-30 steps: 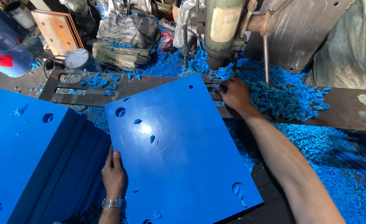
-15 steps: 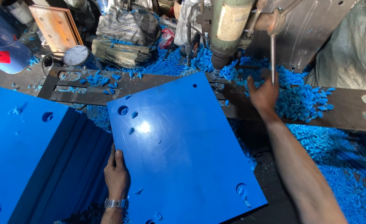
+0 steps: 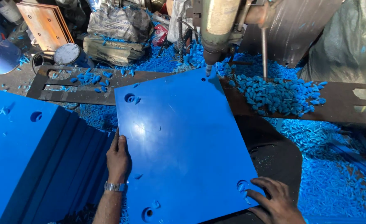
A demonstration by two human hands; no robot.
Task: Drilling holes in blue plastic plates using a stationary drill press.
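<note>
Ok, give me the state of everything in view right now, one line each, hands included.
Flat blue plastic sheet: lying under the drill, several holes already through it.
Drill bit: tip at a hole near the sheet's far edge.
Left hand: resting flat on the sheet's left edge.
Right hand: gripping the sheet's near right corner.
Stack of blue sheets: piled at left, drilled.
Blue plastic shavings: heaped on the metal bed.

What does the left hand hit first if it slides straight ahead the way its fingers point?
Likely nothing soon: the left hand runs along the blue sheet edge, toward the slotted metal bar; depth unclear.
</note>
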